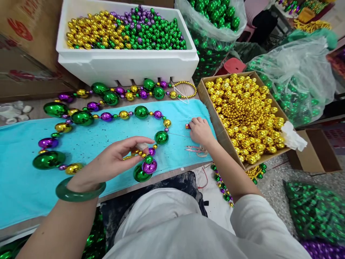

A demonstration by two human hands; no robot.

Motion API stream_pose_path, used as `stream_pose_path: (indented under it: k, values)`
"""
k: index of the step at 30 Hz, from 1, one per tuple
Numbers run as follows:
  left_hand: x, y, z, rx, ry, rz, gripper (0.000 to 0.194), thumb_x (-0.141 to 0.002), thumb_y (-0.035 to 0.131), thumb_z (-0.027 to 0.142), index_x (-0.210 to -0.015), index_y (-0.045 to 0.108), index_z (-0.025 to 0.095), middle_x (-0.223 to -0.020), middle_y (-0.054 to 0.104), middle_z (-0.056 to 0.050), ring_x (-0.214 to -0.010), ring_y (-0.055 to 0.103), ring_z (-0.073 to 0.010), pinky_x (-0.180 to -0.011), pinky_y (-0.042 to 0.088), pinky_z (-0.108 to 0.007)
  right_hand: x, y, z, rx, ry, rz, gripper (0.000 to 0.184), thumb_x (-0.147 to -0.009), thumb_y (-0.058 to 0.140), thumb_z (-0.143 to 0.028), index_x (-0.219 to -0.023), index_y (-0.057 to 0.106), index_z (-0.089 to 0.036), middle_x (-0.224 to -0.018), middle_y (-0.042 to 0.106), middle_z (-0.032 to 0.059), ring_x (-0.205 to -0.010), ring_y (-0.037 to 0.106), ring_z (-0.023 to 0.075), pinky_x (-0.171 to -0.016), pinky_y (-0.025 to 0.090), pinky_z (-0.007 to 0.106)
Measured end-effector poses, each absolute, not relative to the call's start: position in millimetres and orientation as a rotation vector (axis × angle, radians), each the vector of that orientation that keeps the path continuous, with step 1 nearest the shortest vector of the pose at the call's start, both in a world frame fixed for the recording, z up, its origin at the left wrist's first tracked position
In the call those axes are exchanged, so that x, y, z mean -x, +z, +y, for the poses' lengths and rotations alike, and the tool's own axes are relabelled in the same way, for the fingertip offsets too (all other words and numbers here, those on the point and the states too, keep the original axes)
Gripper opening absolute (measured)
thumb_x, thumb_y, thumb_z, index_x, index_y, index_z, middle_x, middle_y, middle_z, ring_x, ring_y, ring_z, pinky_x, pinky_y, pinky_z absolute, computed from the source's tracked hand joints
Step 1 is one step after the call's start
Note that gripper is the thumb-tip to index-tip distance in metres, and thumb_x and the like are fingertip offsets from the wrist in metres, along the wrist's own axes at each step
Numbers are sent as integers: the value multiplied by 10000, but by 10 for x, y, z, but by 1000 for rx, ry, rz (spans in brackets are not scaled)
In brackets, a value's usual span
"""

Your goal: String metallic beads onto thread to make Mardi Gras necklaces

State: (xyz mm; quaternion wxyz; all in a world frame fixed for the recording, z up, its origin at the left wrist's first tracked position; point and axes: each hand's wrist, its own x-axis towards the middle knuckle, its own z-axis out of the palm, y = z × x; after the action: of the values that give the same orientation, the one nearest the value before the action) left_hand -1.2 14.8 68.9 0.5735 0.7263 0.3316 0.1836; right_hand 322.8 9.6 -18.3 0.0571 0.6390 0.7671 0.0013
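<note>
My left hand (114, 156) is closed, thumb and fingers pinching a bead string (161, 137) of green, purple and gold beads near small gold ones. The pinched spot is partly hidden by the fingers. The string loops across the blue towel (88, 144), with large green beads on its left side. On the towel's right end, my right hand (201, 131) curls over a small red object (188, 126) that looks like a lighter; most of it is covered. A thin thread runs from the beads toward that hand. Pink-handled thread snips (193, 149) lie just below it.
A white foam box (129, 59) of gold, purple and green beads stands behind the towel. Right of it is a cardboard box (226, 136) of gold bead strings. Clear bags (302, 68) of green beads stand farther right. A finished-looking strand (129, 96) lies along the back.
</note>
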Motion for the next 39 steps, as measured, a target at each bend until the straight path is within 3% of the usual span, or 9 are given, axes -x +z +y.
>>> stream_pose_path:
  k: [5,8,10,13,15,17,22,28,39]
  values:
    - [-27,673,139,-1735,460,823,366,-870,596,234,-1235,616,238,-972,672,-64,-895,626,-166,-810,536,-265,-3285,-186,101,-2131,-179,2462,305,-921,436,-202,-1115,652,-108,-1274,584,178,-1168,448,311,-943,325,433]
    - [-53,693,129,-1724,476,826,345,-868,583,219,-1212,616,211,-973,678,-64,-892,630,-160,-811,532,-265,-3235,-90,49,-2272,-487,2775,299,-954,419,-254,-1113,641,-130,-1183,631,160,-1163,494,285,-989,350,436]
    - [-63,703,125,-1714,487,834,335,-865,581,216,-1198,616,199,-972,680,-65,-892,632,-161,-814,528,-271,-3134,8,-16,-2298,-921,2964,290,-974,428,-334,-1099,627,-164,-1079,653,123,-1064,564,243,-953,404,409]
    - [-73,701,119,-1692,500,852,323,-866,577,210,-1187,606,189,-987,677,-73,-913,631,-166,-820,522,-280,-2899,138,-119,-2115,-1889,2878,331,-962,476,-459,-1118,599,-194,-907,639,55,-771,597,161,-726,474,322]
    - [-78,687,113,-1683,511,863,299,-860,581,198,-1158,600,186,-993,670,-72,-926,626,-168,-826,515,-283,-2725,181,-155,-1905,-2353,2679,392,-923,525,-535,-1065,612,-180,-779,599,20,-630,535,124,-583,430,272]
    - [-84,668,104,-1675,532,870,263,-850,590,188,-1112,591,187,-984,659,-65,-934,621,-171,-827,509,-284,-2568,186,-148,-1775,-2549,2548,472,-879,541,-623,-900,630,-160,-670,541,1,-565,470,106,-517,376,252]
    - [-83,613,79,-1604,540,861,244,-854,605,213,-1080,516,199,-945,646,-33,-897,620,-152,-809,496,-278,-2322,125,-44,-1605,-2674,2390,651,-798,473,-788,-649,555,-159,-577,494,-1,-491,410,89,-457,311,252]
    - [-87,563,75,-1501,515,878,322,-800,688,263,-1049,493,205,-897,645,-4,-827,612,-133,-775,496,-275,-2228,76,13,-1615,-2703,2286,573,-852,493,-679,-594,521,-168,-534,477,-10,-484,385,87,-469,295,253]
    - [-89,535,86,-1408,516,813,322,-810,667,218,-1065,471,208,-877,648,1,-815,630,-129,-732,517,-255,-2181,-6,97,-1479,-2691,2332,484,-839,533,-572,-551,484,-186,-497,448,-13,-485,392,100,-481,312,259]
